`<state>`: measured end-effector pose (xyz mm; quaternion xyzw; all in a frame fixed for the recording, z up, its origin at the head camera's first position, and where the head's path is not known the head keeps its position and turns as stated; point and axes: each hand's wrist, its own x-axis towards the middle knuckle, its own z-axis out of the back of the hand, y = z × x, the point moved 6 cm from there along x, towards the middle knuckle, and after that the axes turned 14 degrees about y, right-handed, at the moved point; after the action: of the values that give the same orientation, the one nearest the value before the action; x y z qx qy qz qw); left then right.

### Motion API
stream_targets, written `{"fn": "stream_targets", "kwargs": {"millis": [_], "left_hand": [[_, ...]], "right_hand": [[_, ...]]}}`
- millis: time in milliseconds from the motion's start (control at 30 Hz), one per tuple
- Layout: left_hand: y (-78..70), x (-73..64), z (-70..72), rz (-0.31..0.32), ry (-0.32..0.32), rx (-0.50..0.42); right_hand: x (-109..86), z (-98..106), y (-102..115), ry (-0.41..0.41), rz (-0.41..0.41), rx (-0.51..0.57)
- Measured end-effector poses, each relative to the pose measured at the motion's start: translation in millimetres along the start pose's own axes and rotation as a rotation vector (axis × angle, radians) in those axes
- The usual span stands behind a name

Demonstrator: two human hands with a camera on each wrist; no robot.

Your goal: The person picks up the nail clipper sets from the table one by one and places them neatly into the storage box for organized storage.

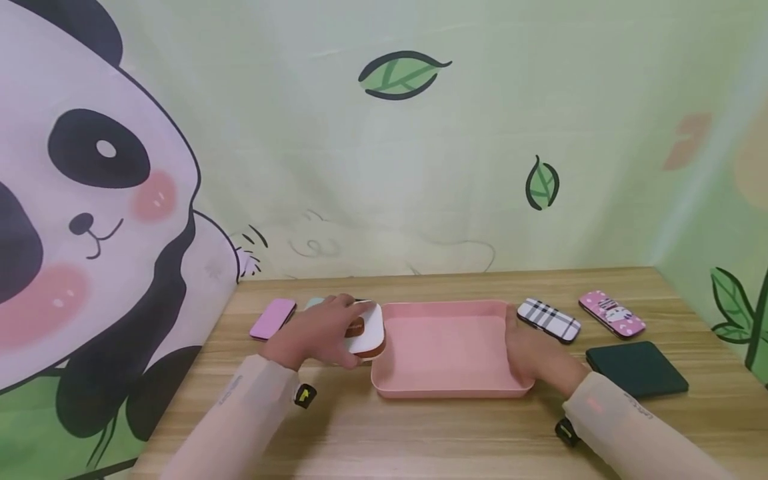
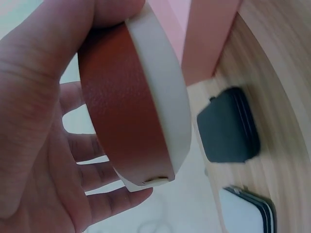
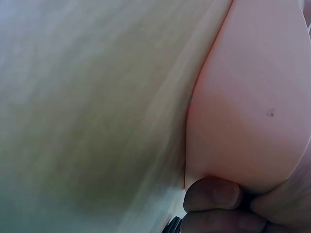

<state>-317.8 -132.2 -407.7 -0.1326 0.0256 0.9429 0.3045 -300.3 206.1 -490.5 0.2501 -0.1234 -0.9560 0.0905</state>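
My left hand (image 1: 321, 331) grips a small case (image 1: 373, 330) with a white, rounded-square face, a brown patch and a brown side. It is held in the air at the tray's left edge. In the left wrist view, thumb and fingers lie around the case's white and brown sides (image 2: 124, 102). The shallow pink tray (image 1: 444, 392) rests on the table. Its right wall is pinched by my right hand (image 1: 536, 353). In the right wrist view, curled fingers (image 3: 214, 194) hold the edge of the tray (image 3: 248, 107); part of that hand is out of frame.
A pink flat case (image 1: 273, 319) lies at the left. Behind my left hand, a pale green case (image 1: 314, 302) and a dark case (image 2: 226, 128) are partly hidden. Right of the tray are a plaid case (image 1: 549, 320), a pink patterned case (image 1: 612, 313) and a dark green flat case (image 1: 637, 369).
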Motion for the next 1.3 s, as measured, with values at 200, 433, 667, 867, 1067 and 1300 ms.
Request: {"fn": "stream_targets", "kwargs": {"millis": [200, 433, 667, 867, 1067, 1300], "left_hand": [[-17.5, 10.4, 6.8, -0.07, -0.001, 0.001], [-32.7, 27.1, 10.7, -0.091, 0.009, 0.001], [-42.9, 43.7, 10.0, -0.084, 0.044, 0.005], [-51.2, 55.0, 9.6, -0.114, 0.064, 0.02], [-50.8, 63.6, 2.7, -0.096, 0.114, -0.004], [-51.7, 69.8, -3.2, -0.071, 0.145, -0.026]], "right_hand": [[-2.1, -0.6, 0.2, 0.005, 0.003, 0.02], [-3.4, 0.6, 1.4, 0.008, 0.002, 0.017], [-3.9, 1.4, 2.4, 0.011, 0.006, 0.021], [-3.4, 2.1, 1.0, 0.003, -0.001, 0.007], [-4.5, 2.7, 2.9, -0.006, 0.008, -0.016], [-4.5, 3.0, 2.0, 0.003, -0.007, -0.002]]}}
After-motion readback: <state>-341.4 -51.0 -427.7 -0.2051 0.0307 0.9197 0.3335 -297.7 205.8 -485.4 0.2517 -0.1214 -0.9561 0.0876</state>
